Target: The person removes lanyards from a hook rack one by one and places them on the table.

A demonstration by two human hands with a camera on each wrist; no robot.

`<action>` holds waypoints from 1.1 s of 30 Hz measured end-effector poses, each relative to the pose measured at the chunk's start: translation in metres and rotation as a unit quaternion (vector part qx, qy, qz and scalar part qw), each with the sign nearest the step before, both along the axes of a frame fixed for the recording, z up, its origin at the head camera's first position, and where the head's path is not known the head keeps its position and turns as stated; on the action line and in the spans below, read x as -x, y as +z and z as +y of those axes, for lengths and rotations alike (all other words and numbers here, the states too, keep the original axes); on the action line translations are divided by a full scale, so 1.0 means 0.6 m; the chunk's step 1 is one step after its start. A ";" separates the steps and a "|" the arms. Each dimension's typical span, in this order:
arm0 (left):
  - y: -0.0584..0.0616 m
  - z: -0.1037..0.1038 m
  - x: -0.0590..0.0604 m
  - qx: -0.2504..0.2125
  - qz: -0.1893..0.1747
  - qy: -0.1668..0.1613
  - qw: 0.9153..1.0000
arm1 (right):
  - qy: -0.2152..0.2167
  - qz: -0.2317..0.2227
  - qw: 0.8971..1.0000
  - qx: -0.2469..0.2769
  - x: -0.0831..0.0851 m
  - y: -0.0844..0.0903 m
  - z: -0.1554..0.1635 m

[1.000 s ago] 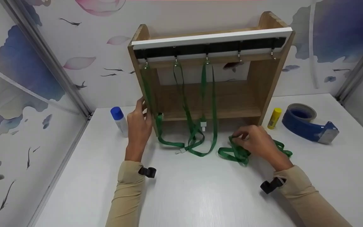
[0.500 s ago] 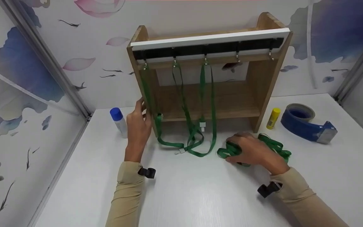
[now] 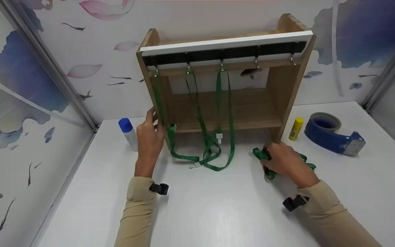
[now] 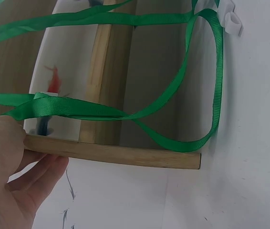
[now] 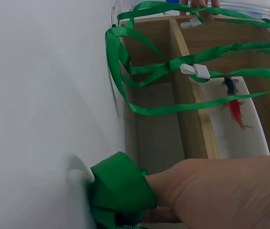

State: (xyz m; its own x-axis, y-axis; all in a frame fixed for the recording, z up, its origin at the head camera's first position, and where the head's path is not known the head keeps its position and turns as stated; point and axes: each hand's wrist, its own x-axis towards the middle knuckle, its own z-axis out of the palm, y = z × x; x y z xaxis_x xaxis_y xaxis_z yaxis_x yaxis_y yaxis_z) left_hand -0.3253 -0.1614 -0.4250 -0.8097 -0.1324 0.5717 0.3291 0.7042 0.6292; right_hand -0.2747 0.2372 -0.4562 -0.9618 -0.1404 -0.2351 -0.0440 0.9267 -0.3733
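Observation:
My left hand (image 3: 149, 139) grips the left side panel (image 4: 140, 155) of a small wooden shelf (image 3: 252, 106). My right hand (image 3: 286, 161) holds a bunched green lanyard (image 5: 123, 186) low over the white table, in front of the shelf's right side. Part of the bundle is hidden under the fingers. More green strap (image 3: 310, 166) lies just right of that hand. Green lanyards (image 3: 231, 116) hang from the three left hooks of a black hook strip (image 3: 235, 54); their lower loops and white clips (image 5: 194, 70) reach down to the table. The two right hooks (image 3: 292, 60) hold nothing.
Left of the shelf stands a blue-capped bottle (image 3: 128, 133), close to my left hand. On the right are a yellow glue stick (image 3: 296, 129) and a blue tape dispenser (image 3: 334, 137). Printed wall panels (image 3: 91, 89) border the white table (image 3: 197, 212).
My right hand has gathered the loose green lanyard, spreading over it and then closing on it; the bundle has shifted slightly right. My left hand keeps its place on the shelf.

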 end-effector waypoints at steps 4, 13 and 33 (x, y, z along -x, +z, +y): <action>-0.001 -0.002 0.000 0.001 0.002 0.002 1.000 | 0.004 -0.009 1.000 0.017 0.004 0.000 0.001; -0.002 -0.002 0.001 -0.002 -0.005 0.002 1.000 | 0.003 -0.011 0.999 0.041 0.000 0.006 -0.001; 0.001 0.000 0.000 -0.008 0.000 -0.008 1.000 | -0.021 0.299 0.923 0.242 0.002 0.056 -0.087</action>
